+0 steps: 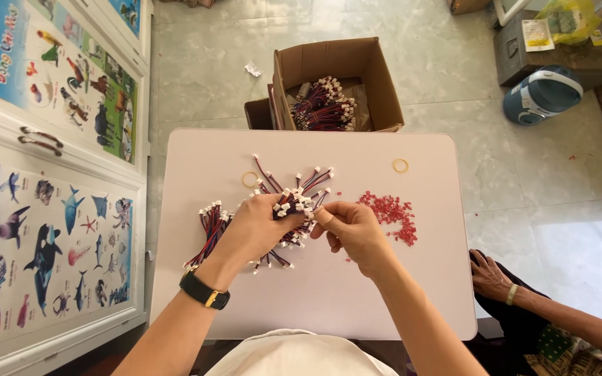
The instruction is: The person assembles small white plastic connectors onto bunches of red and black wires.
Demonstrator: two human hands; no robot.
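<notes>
My left hand (259, 226), with a black watch on its wrist, grips a bundle of red, blue and black wires with white plug ends (294, 203) above the white table (329, 292). My right hand (353, 230) pinches at one white plug end on the right side of that bundle. More such wires fan out behind the hands (315, 179). A second, tidier bundle of wires (210, 226) lies to the left of my left hand. A scatter of small red pieces (391, 212) lies just right of my right hand.
Two yellow rubber bands (400, 165) (249, 179) lie on the table's far part. An open cardboard box (377, 76) with more wire bundles stands on the floor beyond. Another person's hand (490, 277) rests at the right edge. Cabinet doors with animal posters (50, 230) line the left.
</notes>
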